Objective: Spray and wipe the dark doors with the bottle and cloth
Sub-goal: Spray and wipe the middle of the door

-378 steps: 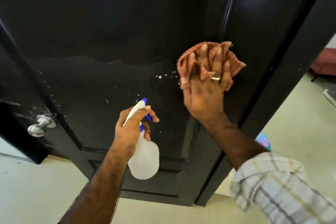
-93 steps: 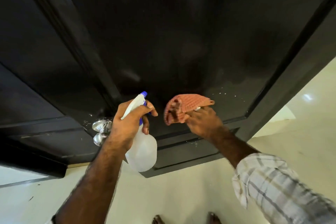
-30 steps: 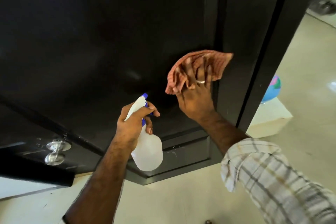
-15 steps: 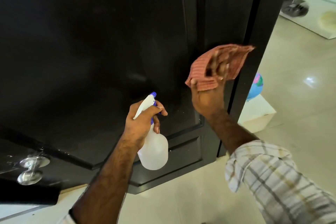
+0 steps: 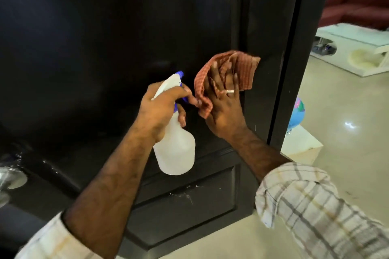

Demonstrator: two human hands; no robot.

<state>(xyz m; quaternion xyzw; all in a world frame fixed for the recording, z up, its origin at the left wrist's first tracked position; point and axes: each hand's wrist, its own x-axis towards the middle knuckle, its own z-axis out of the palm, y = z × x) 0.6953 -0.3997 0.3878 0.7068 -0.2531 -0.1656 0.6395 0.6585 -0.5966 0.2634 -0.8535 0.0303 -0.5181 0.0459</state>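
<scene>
Bottle (image 5: 175, 149) upright, nozzle (image 5: 179, 74) toward dark door (image 5: 105, 48)

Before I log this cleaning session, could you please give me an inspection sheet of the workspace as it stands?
Surface: dark door, with white specks on its lower panel.
Job's things: spray bottle held by its neck, nozzle towards the door; orange checked cloth flat against the door.
Clutter: nothing seen.
Hands: left hand grips the bottle; right hand presses the cloth with spread fingers.
Cables: nothing seen.
Surroundings: metal door knob at lower left; pale floor; coloured ball and white box beyond the door frame; red sofa, blurred.
</scene>
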